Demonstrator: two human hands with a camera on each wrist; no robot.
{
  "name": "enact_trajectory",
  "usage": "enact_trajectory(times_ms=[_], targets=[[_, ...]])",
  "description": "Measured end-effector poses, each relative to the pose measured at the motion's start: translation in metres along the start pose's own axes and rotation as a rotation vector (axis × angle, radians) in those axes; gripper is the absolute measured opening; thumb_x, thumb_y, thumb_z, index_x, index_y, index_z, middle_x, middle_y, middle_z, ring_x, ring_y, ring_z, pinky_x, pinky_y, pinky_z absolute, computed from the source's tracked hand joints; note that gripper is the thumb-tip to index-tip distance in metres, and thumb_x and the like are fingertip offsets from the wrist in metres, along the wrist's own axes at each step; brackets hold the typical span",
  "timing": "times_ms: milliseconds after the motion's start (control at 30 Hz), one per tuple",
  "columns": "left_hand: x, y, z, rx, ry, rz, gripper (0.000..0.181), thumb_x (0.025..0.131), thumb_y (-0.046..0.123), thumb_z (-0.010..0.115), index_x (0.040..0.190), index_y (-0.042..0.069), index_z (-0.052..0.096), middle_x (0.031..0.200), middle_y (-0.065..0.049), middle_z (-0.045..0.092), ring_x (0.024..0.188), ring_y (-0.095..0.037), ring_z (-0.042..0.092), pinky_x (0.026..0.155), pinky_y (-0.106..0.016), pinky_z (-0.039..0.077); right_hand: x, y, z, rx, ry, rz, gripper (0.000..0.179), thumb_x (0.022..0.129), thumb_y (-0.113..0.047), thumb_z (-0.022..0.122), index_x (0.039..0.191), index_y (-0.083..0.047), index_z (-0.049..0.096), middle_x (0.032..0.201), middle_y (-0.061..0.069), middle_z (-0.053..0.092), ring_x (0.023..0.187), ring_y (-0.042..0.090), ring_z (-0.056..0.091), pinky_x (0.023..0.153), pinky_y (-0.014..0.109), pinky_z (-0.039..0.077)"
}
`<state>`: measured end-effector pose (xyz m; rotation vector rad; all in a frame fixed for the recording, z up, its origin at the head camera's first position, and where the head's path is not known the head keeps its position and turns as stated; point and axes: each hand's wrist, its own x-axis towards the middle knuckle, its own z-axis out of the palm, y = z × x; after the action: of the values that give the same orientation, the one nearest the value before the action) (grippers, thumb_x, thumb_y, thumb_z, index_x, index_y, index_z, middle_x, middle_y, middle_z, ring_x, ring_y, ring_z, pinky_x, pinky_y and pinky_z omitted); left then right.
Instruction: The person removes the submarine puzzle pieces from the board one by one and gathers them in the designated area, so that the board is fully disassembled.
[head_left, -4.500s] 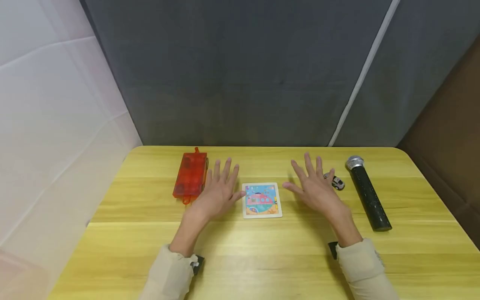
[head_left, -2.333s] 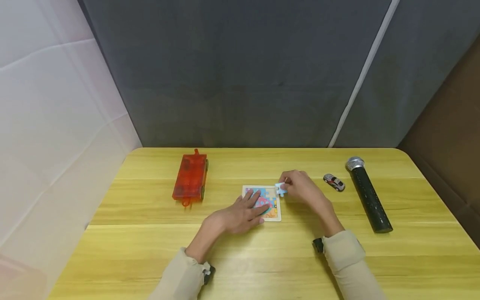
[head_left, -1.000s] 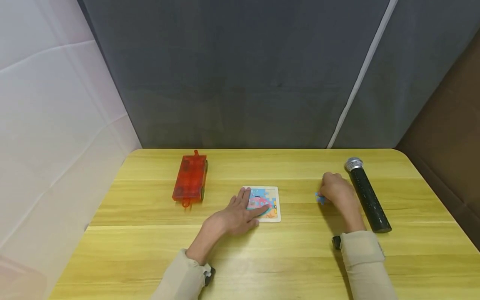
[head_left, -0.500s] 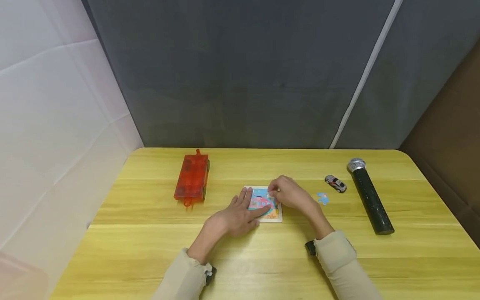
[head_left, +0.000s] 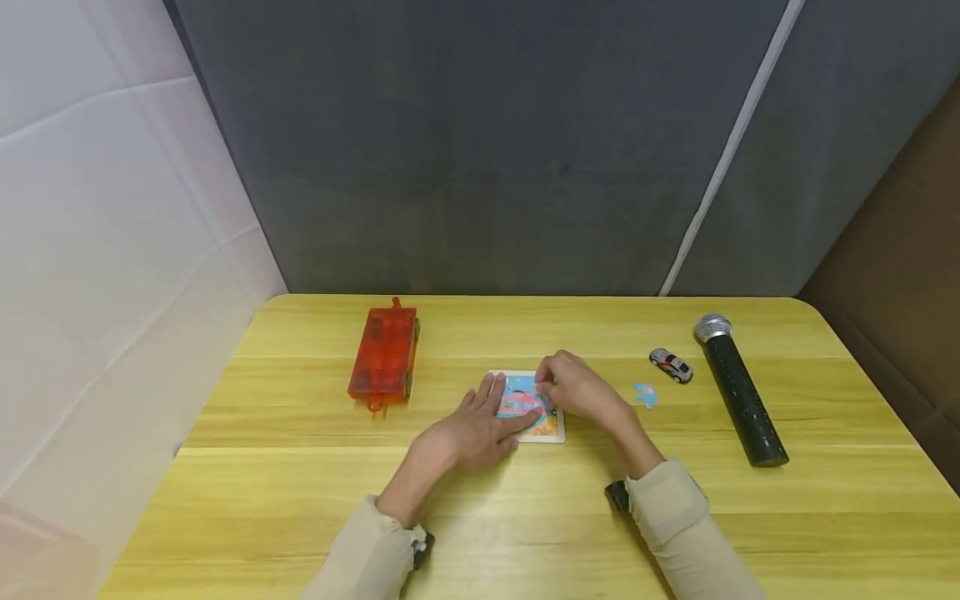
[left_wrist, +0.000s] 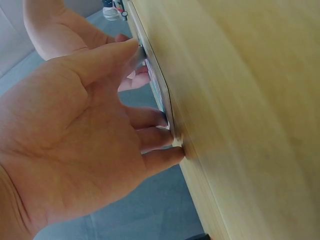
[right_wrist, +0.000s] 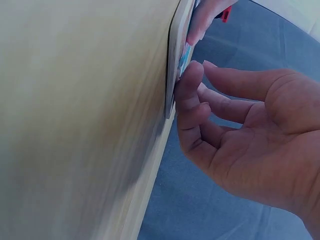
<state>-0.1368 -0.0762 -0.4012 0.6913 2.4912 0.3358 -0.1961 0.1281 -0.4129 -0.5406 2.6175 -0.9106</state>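
A small square jigsaw puzzle (head_left: 547, 428) with a sea picture lies on the table. My left hand (head_left: 472, 435) rests on its left part, fingers spread; the left wrist view shows fingertips (left_wrist: 162, 159) at the tray's edge. At the upper right of the puzzle is my right hand (head_left: 581, 389), its fingers curled. The right wrist view shows its index fingertip (right_wrist: 191, 75) right at the puzzle's face, with the thumb close by. I cannot tell whether these fingers grip a piece. One loose blue puzzle piece (head_left: 645, 395) lies to the right of the puzzle.
A small silver toy car (head_left: 671, 365) stands beyond the loose piece. Farther right lies a black microphone (head_left: 738, 392) with a silver head. On the left is a red see-through toy trailer (head_left: 384, 354). A dark partition (head_left: 480, 150) rises behind the table (head_left: 510, 525).
Both hands came to the puzzle; the left stayed on it. The right hand lifted out a blue piece, set it down near the toy car, then returned to the puzzle's upper right.
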Motion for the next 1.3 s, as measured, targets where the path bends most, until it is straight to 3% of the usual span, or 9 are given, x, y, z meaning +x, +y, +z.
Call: enact_trajectory(times_ms=[300,600,833,967,1133,1200,1300], targets=[[0.0011,-0.0006,0.0008,0.033,0.001,-0.002,0.053,0.118,0.026,0.05,0.171,0.03,0.043,0.182,-0.028,-0.001,0.171,-0.042,-0.003,0.139,-0.055,0.012,-0.0005,-0.0048,0.0038,0.003,0.074,0.027,0.015,0.103,0.01,0.061,0.095,0.001,0.071,0.083,0.009,0.07,0.068,0.014,0.063,0.067,0.026,0.053],[-0.0001,-0.0001,0.0003,0.045,-0.002,-0.001,0.054,0.118,0.026,0.049,0.171,0.031,0.041,0.182,-0.029,-0.001,0.171,-0.042,-0.003,0.139,-0.055,0.012,0.0,-0.0072,0.0051,-0.071,0.068,0.007,0.013,0.105,0.006,0.067,0.094,0.002,0.072,0.081,0.008,0.071,0.069,0.013,0.066,0.066,0.025,0.053],[0.0007,-0.0009,0.0008,0.042,0.005,0.002,0.054,0.118,0.024,0.049,0.171,0.031,0.041,0.182,-0.029,-0.001,0.171,-0.042,-0.002,0.139,-0.055,0.013,0.0,-0.0061,0.0041,-0.053,0.076,0.004,0.015,0.101,0.012,0.065,0.093,0.002,0.072,0.079,0.007,0.07,0.066,0.012,0.063,0.064,0.022,0.05],[-0.0004,0.0001,0.0003,0.037,0.003,0.002,0.054,0.118,0.024,0.049,0.171,0.031,0.041,0.182,-0.029,-0.001,0.171,-0.042,-0.002,0.138,-0.056,0.013,-0.0001,-0.0042,0.0035,-0.012,0.077,-0.018,0.014,0.101,0.015,0.063,0.098,0.003,0.07,0.082,0.008,0.071,0.065,0.013,0.066,0.063,0.023,0.051],[-0.0008,0.0009,-0.0002,0.035,-0.001,-0.001,0.054,0.118,0.025,0.048,0.171,0.031,0.041,0.182,-0.029,-0.002,0.171,-0.041,-0.003,0.139,-0.055,0.012,-0.0009,-0.002,0.0022,0.001,0.086,-0.071,0.027,0.102,0.015,0.056,0.123,0.004,0.068,0.08,0.008,0.073,0.063,0.014,0.063,0.066,0.026,0.051],[-0.0009,0.001,-0.0002,0.033,-0.003,-0.003,0.053,0.118,0.024,0.048,0.171,0.031,0.041,0.182,-0.028,-0.002,0.171,-0.041,-0.003,0.139,-0.055,0.012,-0.0012,-0.0014,0.0013,-0.012,0.09,-0.084,0.029,0.102,0.014,0.054,0.123,0.002,0.071,0.078,0.007,0.072,0.061,0.013,0.061,0.065,0.026,0.05],[-0.0016,0.0008,-0.0007,0.028,-0.003,-0.007,0.054,0.118,0.024,0.048,0.171,0.031,0.041,0.182,-0.028,-0.002,0.171,-0.041,-0.004,0.139,-0.055,0.012,-0.0013,-0.0005,0.0001,-0.042,0.101,-0.096,0.027,0.102,0.012,0.054,0.111,0.0,0.077,0.074,0.007,0.071,0.059,0.011,0.059,0.062,0.025,0.048]])
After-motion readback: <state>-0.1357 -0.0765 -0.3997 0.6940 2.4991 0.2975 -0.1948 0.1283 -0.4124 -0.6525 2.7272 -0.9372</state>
